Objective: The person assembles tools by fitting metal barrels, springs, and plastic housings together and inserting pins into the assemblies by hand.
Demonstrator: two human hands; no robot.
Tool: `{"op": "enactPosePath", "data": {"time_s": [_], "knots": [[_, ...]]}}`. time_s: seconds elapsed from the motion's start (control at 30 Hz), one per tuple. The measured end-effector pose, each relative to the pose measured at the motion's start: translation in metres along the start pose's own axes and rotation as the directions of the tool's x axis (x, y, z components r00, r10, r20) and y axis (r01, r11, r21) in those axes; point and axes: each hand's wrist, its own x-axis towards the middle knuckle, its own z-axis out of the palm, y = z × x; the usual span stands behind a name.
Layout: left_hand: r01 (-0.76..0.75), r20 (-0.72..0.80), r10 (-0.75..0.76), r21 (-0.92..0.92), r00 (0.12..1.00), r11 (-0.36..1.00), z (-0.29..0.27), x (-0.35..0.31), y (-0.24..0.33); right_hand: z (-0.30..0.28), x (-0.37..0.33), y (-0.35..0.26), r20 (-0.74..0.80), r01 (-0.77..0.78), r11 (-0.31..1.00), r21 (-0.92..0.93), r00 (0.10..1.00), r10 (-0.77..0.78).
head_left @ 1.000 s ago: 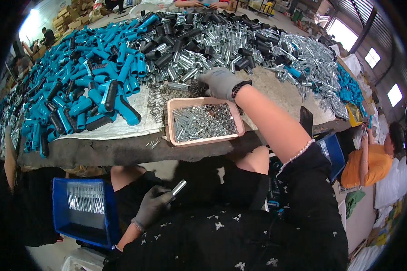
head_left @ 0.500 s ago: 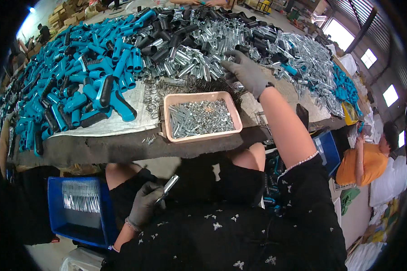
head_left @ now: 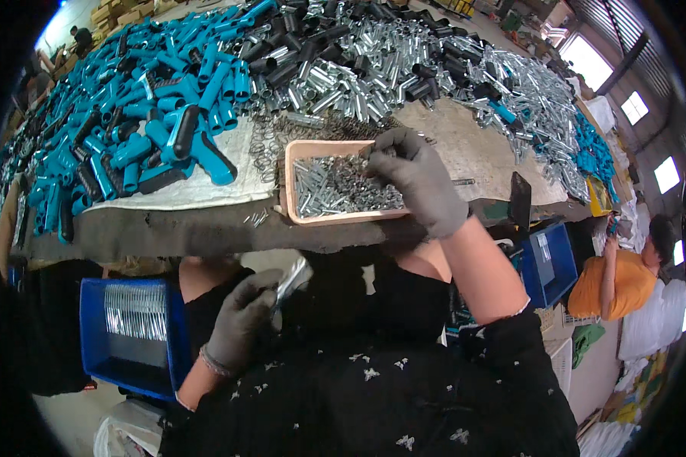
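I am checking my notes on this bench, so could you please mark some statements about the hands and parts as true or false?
1. The right hand reaches into a blue bin. False: it is over the pink tray of small metal parts.
2. The left hand holds a shiny metal tube. True.
3. Both hands are bare. False: both wear grey gloves.
4. The blue bin sits below the table edge, at the person's left. True.
5. The blue handle grips lie inside the tray. False: they are piled on the table.

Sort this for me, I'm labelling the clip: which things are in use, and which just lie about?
In use: right hand in the pink tray of small metal parts; left hand holding a metal tube.
Lying about: blue handles, blue bin, springs.
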Motion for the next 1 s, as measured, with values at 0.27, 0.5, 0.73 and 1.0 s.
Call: {"op": "enactPosePath", "data": {"time_s": [0.27, 0.5, 0.73, 1.0], "knots": [[-0.634, 0.124, 0.711, 0.574, 0.692, 0.517, 0.068, 0.078, 0.065, 0.088, -0.057, 0.021, -0.314, 0.289, 0.957, -0.03, 0.906, -0.284], [-0.651, 0.397, 0.793, 0.759, 0.462, 0.0, 0.08, 0.093, 0.062, 0.068, -0.07, 0.022, -0.286, 0.27, 0.963, 0.004, 0.923, -0.258], [-0.546, 0.095, 0.56, 0.403, 0.823, 0.734, 0.09, 0.101, 0.05, 0.051, -0.058, 0.032, -0.221, 0.282, 0.918, -0.278, 0.912, -0.347], [-0.413, 0.175, 0.387, 0.575, 0.905, 0.706, 0.084, 0.102, 0.064, 0.043, -0.046, 0.055, -0.153, 0.484, 0.699, -0.526, 0.755, -0.638]]}}
